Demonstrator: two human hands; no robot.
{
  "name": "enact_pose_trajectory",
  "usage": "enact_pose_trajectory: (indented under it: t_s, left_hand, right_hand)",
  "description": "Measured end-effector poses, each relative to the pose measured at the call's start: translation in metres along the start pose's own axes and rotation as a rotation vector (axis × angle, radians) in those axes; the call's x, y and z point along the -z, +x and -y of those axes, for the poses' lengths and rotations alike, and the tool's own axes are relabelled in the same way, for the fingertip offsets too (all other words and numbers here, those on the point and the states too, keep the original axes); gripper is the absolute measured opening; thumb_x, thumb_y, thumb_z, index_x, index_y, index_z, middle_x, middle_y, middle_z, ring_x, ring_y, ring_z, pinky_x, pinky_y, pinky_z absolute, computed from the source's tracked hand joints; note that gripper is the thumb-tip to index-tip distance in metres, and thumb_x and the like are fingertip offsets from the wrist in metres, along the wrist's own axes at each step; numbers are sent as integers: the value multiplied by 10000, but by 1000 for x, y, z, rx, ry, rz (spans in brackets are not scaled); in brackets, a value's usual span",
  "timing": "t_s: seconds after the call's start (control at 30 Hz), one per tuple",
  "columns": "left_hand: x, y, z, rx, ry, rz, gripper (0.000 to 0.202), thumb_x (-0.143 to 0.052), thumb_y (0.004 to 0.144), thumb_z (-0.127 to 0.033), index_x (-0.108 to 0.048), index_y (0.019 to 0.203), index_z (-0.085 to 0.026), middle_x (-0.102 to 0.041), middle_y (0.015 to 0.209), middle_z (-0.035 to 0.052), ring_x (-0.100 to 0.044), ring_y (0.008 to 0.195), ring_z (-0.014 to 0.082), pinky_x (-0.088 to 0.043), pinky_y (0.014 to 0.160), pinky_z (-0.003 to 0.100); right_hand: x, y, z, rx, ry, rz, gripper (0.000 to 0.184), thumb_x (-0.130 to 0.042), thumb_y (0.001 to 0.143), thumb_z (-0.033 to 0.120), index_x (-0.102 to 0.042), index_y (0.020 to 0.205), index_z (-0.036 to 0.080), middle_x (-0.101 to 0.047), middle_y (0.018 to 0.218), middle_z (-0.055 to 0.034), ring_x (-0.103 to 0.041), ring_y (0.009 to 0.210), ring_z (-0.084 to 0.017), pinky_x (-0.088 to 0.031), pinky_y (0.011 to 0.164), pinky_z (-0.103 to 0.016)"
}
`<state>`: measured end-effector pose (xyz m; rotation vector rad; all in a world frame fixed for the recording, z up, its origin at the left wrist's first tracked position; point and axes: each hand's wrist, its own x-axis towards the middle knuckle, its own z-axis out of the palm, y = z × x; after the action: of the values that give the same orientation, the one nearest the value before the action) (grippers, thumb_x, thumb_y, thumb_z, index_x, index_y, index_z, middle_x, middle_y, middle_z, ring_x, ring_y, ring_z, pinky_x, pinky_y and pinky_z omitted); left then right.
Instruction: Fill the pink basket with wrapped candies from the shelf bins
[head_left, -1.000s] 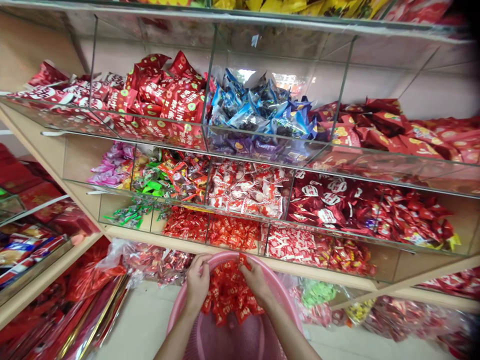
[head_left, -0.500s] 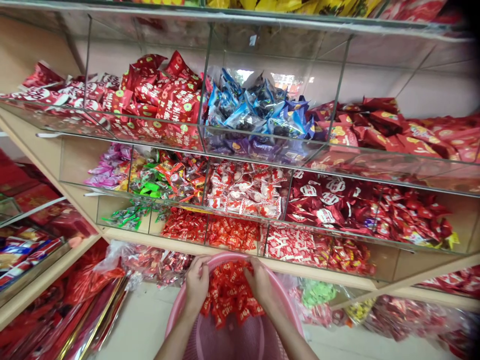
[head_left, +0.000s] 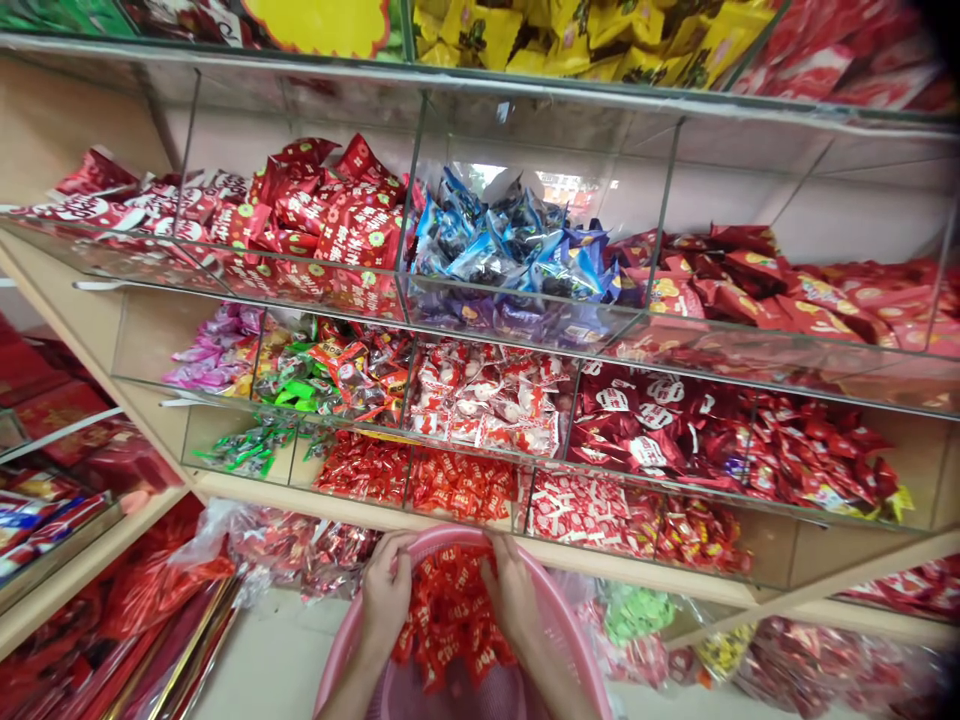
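A round pink plastic basket (head_left: 574,632) with mesh sides is at the bottom centre, below the lowest shelf. Small red wrapped candies (head_left: 450,610) are heaped against its far side, and its near bottom is bare. My left hand (head_left: 387,590) is closed over the far-left rim, thumb on the inner side. On the far-right part of the rim, my right hand (head_left: 512,592) is closed too, its thumb beside the candies. The fingers beyond the rim are partly hidden. Similar red candies (head_left: 461,484) fill a shelf compartment just above the basket.
Glass-fronted shelves (head_left: 517,360) hold bagged and wrapped sweets in divided compartments. A wooden ledge (head_left: 637,563) runs just beyond the basket. Bags of red sweets (head_left: 300,545) lie on the floor at left, and a green bag (head_left: 637,612) lies at right.
The view has tilted up slightly, so shelves, basket and hands appear lower and more of the top shelf's yellow packets shows. Both hands keep their places on the basket rim.
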<state>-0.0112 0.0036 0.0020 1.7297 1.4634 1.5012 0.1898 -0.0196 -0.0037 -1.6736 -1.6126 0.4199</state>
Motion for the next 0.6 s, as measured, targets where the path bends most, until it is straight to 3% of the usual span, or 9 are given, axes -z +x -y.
enact_pose_trajectory:
  t_s: [0.13,0.3,0.43,0.6]
  left_hand:
    - [0,-1,1,-16,17,6,251,-412,834,-210,-657,877,-174,-670,930,69,-628,914,179,-512,847,320]
    - [-2,0,2,-20,29,0,244,-418,823,-205,-656,870,-177,-671,917,64,-627,909,180,-512,842,321]
    - [-3,1,0,-7,35,-7,244,-418,822,-212,-656,867,-176,-673,911,65,-629,903,181,-514,842,323]
    - [-1,2,3,-3,58,-3,258,-414,816,-240,-661,857,-179,-680,905,69,-637,894,186,-519,838,327]
  right_hand:
    - [8,-4,1,-10,127,-23,408,-419,805,169,-550,1191,185,-603,1207,-115,-583,1091,-226,-455,912,-345]
    - [10,-7,-3,-162,348,-91,195,-565,766,325,-603,897,184,-667,882,-66,-620,833,-214,-484,791,-334]
    - [9,-14,-4,-315,573,-45,263,-598,753,436,-628,776,176,-670,785,-61,-617,756,-206,-491,733,-317]
    - [10,-22,-5,-408,698,-128,332,-685,659,478,-669,785,171,-691,806,-70,-632,779,-218,-502,738,-319]
